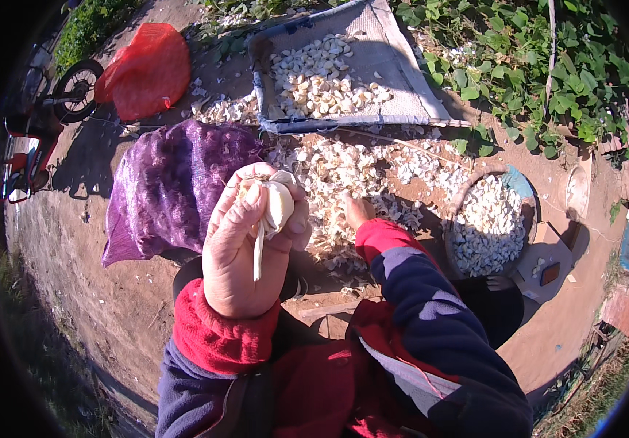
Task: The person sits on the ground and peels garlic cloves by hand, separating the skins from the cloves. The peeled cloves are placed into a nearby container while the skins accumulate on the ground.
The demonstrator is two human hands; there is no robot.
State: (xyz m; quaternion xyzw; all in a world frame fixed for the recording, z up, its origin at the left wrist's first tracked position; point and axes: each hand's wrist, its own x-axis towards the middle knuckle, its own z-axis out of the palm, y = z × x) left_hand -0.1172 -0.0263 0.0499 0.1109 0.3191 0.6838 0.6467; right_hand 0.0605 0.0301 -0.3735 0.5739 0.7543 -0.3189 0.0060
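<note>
Raised before me, my left hand grips a garlic bulb with its pale cloves partly bared. A thin strip of stalk or skin hangs from the bulb. My right hand is lower and farther forward, over a heap of garlic skins on the ground. Its fingers are mostly hidden, so whether it holds anything is unclear. To the right, a round basket is filled with loose garlic cloves.
A bulging purple mesh sack stands at left. Beyond the skins, a blue-edged woven sheet bears more cloves. A red bag lies near a motorcycle. A phone rests on a flat board beside the basket.
</note>
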